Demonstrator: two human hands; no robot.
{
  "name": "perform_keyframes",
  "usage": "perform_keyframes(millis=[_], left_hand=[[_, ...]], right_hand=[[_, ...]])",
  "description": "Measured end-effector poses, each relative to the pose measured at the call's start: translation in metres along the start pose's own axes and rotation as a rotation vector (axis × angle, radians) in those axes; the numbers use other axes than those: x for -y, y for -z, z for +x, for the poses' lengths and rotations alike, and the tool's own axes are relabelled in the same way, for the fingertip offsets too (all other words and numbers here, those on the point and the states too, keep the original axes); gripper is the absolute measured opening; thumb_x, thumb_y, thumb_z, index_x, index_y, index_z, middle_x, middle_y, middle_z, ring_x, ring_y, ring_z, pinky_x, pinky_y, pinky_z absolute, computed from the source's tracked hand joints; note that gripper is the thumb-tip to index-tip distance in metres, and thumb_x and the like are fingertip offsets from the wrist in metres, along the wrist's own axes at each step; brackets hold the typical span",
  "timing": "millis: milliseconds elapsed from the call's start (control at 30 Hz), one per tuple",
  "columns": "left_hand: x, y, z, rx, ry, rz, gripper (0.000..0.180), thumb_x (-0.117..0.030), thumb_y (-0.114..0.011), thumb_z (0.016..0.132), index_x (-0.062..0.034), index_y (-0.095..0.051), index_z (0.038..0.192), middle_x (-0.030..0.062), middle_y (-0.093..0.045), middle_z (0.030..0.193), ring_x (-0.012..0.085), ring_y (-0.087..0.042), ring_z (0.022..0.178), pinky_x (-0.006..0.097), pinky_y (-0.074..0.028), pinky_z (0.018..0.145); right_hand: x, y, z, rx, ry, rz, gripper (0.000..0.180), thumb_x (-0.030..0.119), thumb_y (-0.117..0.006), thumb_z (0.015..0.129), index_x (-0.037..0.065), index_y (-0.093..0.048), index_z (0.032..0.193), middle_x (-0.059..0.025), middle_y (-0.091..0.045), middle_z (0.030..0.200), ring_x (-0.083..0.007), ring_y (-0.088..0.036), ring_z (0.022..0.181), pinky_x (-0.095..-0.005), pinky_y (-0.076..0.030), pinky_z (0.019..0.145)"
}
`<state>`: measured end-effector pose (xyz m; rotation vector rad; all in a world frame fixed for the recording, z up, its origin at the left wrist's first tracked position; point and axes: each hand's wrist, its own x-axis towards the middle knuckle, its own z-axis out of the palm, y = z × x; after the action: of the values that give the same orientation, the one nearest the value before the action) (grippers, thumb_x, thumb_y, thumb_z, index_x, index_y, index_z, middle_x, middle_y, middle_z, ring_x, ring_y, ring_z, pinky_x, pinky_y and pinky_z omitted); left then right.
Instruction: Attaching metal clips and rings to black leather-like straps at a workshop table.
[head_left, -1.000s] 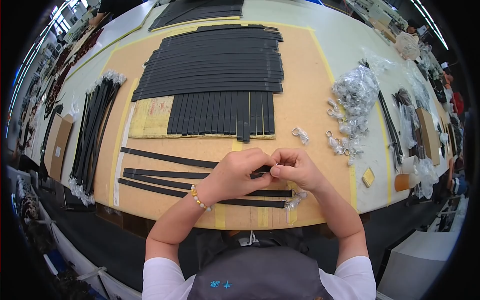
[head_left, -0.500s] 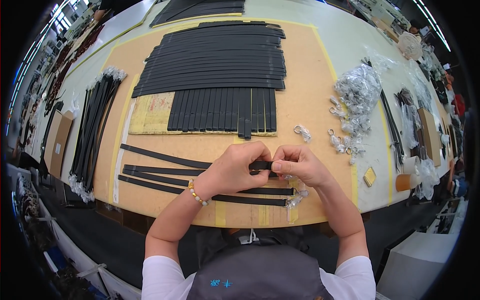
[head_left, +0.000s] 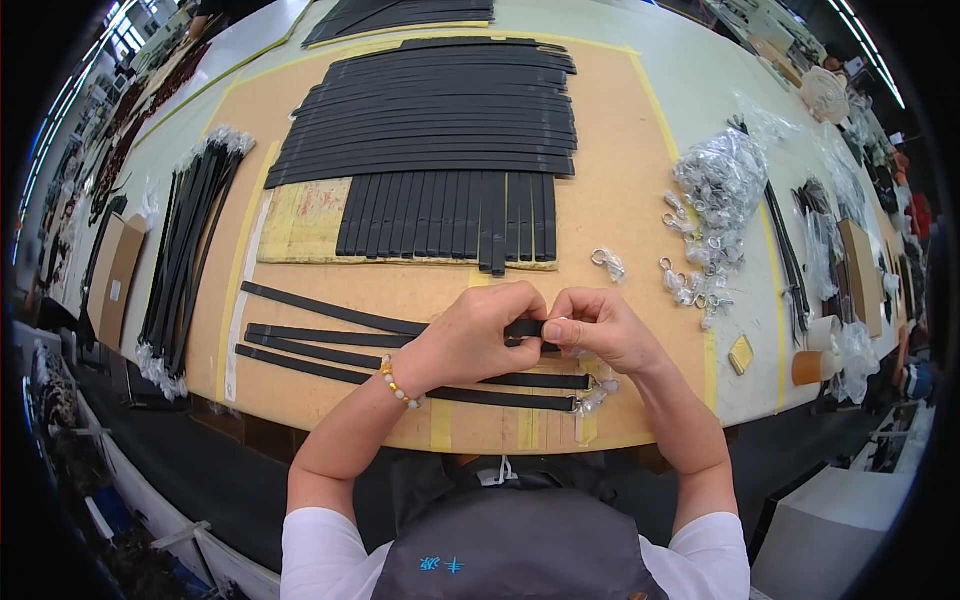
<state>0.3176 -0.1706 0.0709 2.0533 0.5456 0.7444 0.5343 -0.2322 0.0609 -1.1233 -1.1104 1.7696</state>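
A black strap (head_left: 330, 305) runs from the left to my hands at the table's front. My left hand (head_left: 488, 335) is closed on it, fingers curled near its right end. Against that end, my right hand (head_left: 598, 325) pinches the strap between thumb and forefinger. The fingers hide the exact spot where they meet. Below lie more black straps (head_left: 310, 363), side by side, partly under my left hand and wrist. Metal clasps wrapped in clear plastic (head_left: 597, 393) sit at the right ends of the two nearest straps.
Behind my hands, rows of black strips (head_left: 430, 125) cover a yellow board (head_left: 300, 225). A heap of plastic-wrapped metal clasps (head_left: 715, 190) lies to the right, one wrapped clasp (head_left: 608, 263) apart from it. A yellow block (head_left: 740, 355) is at front right. Bundled straps (head_left: 190, 260) lie left.
Both hands stay at the strap's end, with only a slight shift of the fingers. The whole view has moved very little.
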Motion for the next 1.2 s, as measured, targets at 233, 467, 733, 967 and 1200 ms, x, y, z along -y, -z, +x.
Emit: perform_keyframes(millis=[233,467,733,967,1200], left_hand=[[0.001,0.000,0.000,-0.012,-0.028,0.024,0.021,-0.003,-0.074,0.075,-0.0007,-0.063,0.093,0.0092,-0.066,0.078,0.0168,-0.067,0.068,0.028,-0.053,0.060],[0.004,-0.003,0.000,-0.012,-0.055,0.018,0.024,-0.001,-0.072,0.076,-0.0017,-0.064,0.098,0.0093,-0.065,0.077,0.0181,-0.066,0.068,0.029,-0.052,0.061],[-0.002,0.004,0.002,0.062,0.031,-0.089,0.041,0.002,-0.068,0.074,-0.0040,-0.060,0.114,0.0015,-0.050,0.068,0.0098,-0.047,0.060,0.027,-0.043,0.057],[0.005,0.002,-0.001,0.112,0.045,-0.203,0.042,0.006,-0.051,0.072,0.0004,-0.057,0.113,0.0012,-0.053,0.075,0.0077,-0.048,0.067,0.024,-0.044,0.062],[-0.002,0.012,-0.004,0.033,0.044,-0.348,0.039,0.005,-0.051,0.074,0.0027,-0.056,0.112,0.0009,-0.055,0.083,0.0064,-0.049,0.074,0.021,-0.044,0.068]], right_hand=[[0.000,-0.002,0.002,-0.015,0.009,-0.024,0.026,0.027,-0.079,0.091,0.004,-0.068,0.090,0.0020,-0.066,0.080,-0.0032,-0.058,0.070,-0.0208,-0.046,0.063],[-0.003,-0.001,0.002,-0.044,0.009,-0.035,0.026,0.026,-0.080,0.090,0.004,-0.067,0.089,0.0033,-0.065,0.077,-0.0021,-0.057,0.068,-0.0194,-0.044,0.061],[-0.004,-0.007,0.002,-0.056,0.045,-0.021,0.023,0.023,-0.079,0.091,0.004,-0.067,0.091,0.0031,-0.066,0.082,-0.0017,-0.056,0.071,-0.0197,-0.044,0.062],[-0.010,-0.016,0.001,-0.023,0.078,0.006,0.013,0.013,-0.072,0.094,0.004,-0.063,0.093,0.0046,-0.060,0.086,-0.0012,-0.054,0.076,-0.0207,-0.044,0.065],[0.000,-0.009,0.001,0.153,0.036,0.136,0.019,0.021,-0.069,0.098,0.003,-0.064,0.100,0.0022,-0.061,0.086,-0.0055,-0.058,0.077,-0.0231,-0.047,0.070]])
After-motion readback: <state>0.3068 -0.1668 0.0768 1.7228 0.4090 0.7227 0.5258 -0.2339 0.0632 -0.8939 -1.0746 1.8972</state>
